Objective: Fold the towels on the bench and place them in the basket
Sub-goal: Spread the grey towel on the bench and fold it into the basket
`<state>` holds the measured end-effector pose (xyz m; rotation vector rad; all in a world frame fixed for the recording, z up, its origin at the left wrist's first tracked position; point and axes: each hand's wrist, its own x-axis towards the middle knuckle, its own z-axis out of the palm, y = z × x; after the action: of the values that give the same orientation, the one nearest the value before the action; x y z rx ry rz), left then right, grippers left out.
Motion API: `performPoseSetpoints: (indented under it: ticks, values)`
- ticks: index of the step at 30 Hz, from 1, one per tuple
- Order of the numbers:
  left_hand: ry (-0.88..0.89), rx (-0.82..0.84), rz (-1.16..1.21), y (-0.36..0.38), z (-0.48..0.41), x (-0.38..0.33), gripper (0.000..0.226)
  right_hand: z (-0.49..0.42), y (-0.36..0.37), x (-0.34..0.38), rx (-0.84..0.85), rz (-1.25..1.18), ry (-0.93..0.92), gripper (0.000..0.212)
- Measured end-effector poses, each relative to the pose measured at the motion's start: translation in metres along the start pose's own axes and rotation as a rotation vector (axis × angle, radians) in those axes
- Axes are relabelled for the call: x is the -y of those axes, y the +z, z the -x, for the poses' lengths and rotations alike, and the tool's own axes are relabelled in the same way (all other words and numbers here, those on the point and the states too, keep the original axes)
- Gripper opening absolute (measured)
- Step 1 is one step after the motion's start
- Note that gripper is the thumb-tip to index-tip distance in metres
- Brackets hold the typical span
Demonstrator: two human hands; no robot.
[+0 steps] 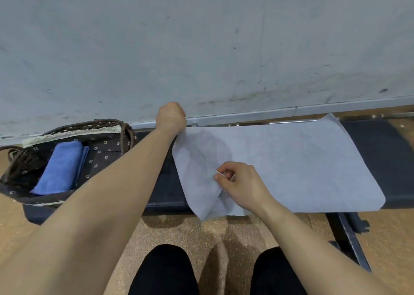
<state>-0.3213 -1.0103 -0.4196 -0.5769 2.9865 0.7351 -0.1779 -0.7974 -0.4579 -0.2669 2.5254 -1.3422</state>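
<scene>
- Grey-blue towel (291, 164) lies spread on the dark padded counter (376, 142). Its long axis runs from 9 o'clock to 3 o'clock, along the counter.
- Its left end is raised and creased, and the near left corner droops over the counter's front edge. The right end lies flat.
- Both hands are at the left end, so the loose length of cloth lies at 3 o'clock from them. A fold would likely carry this end that way.
- Left hand (171, 118) is at the far left corner, at 12 o'clock from the other hand. It is curled into a fist where the cloth edge meets it and appears to grip that corner, though the fingers are hidden. The forearm reaches out long and straight.
- Right hand (240, 183) is nearer the body, thumb and fingers pinching a ridge of cloth close to the near edge, wrist bent inward.
- Basket (74, 130) sits at 9 o'clock, just beside the counter's left end, nearer the left arm. A folded blue towel (60, 167) already lies inside.
</scene>
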Motion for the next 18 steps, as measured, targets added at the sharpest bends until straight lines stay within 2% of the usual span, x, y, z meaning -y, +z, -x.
performPoseSetpoints:
  ticks: [6,11,15,18]
  values:
    - [0.254,0.147,0.153,0.007,0.025,-0.063,0.028,0.029,-0.069,-0.016,-0.142,0.079,0.047,0.013]
    - [0.341,0.275,0.268,0.03,0.045,-0.118,0.015,0.056,-0.124,-0.043,-0.26,0.137,0.106,0.015]
    - [0.465,0.421,0.221,0.051,0.061,-0.15,0.026,0.077,-0.162,-0.068,-0.361,0.169,0.15,0.018]
    - [0.548,0.357,0.092,0.07,0.07,-0.173,0.019,0.092,-0.185,-0.087,-0.421,0.179,0.197,0.018]
